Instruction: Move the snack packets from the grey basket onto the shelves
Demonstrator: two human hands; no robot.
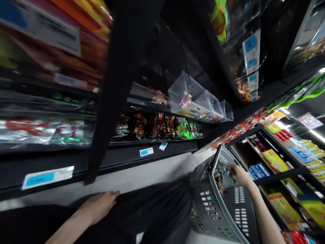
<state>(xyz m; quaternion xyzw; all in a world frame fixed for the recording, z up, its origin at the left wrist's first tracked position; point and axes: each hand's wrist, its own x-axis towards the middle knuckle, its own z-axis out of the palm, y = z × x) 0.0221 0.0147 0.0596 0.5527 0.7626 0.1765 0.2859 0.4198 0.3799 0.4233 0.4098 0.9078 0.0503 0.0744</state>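
Note:
My left hand [101, 205] lies flat on my dark trouser leg [157, 203], fingers stretched out and nothing in it. Over the mouth of a grey plastic shopping basket [243, 210], my right hand [238, 174] is closed on a shiny green snack packet [231, 176], partly hidden by the fingers. Below that hand, more small packets with brown and red printing [217, 179] lie inside the basket; their kind is too blurred to tell. The basket stands tilted in view, right of my knee.
A black shelf runs along the left and middle, with vacuum-packed snacks [162, 125] on its lowest level and clear plastic bins [190, 95] above. Price tags [146, 151] line its edge. Another shelf with yellow boxes [275, 159] stands at the right, close to my right arm.

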